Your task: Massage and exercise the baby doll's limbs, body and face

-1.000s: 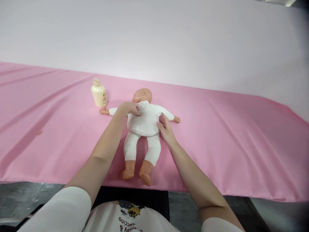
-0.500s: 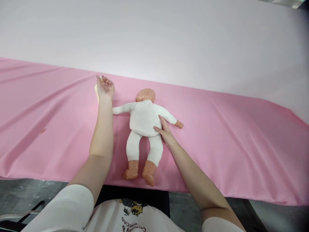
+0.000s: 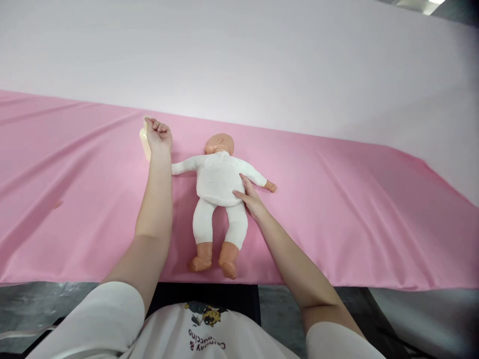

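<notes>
A baby doll in a white long-sleeved top and white leggings lies on the pink cloth, its head away from me and its bare feet toward me. My right hand rests at the right side of its torso, fingers stretched and apart, thumb and forefinger on the white top. Left of the doll's head, my left hand is closed, palm up, with thumb and fingertips at the top of a pale yellow, bottle-shaped thing. Most of that thing is behind the hand and wrist. My left forearm covers the end of the doll's left-side arm.
The pink cloth covers the near part of the table and has folds on both sides. A white surface stretches beyond it. A small brownish mark shows on the cloth at left. The cloth's front edge hangs just past the doll's feet.
My left hand's fingers have curled in from a looser, open shape and closed at the pale yellow thing's top. My right hand stays on the doll. The view has shifted slightly.
</notes>
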